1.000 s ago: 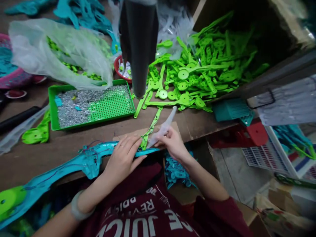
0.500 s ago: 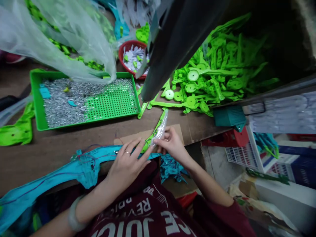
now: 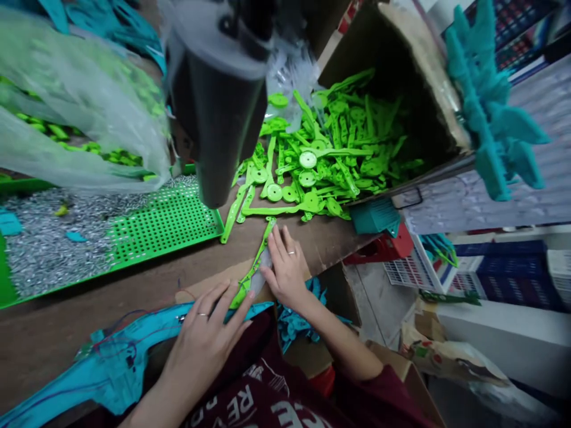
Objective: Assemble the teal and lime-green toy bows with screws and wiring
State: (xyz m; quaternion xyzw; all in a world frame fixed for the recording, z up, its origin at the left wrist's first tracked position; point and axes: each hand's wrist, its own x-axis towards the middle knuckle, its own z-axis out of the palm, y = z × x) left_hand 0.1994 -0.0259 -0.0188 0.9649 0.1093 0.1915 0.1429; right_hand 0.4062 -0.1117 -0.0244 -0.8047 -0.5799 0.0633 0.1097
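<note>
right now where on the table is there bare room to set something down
Bare tabletop shows between the green tray and the long blue piece. A smaller patch lies between the right hand, the green parts and the table's edge. It's crowded where those parts heap up.

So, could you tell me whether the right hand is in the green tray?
No, the right hand is at the translucent piece, away from the green tray.
</note>
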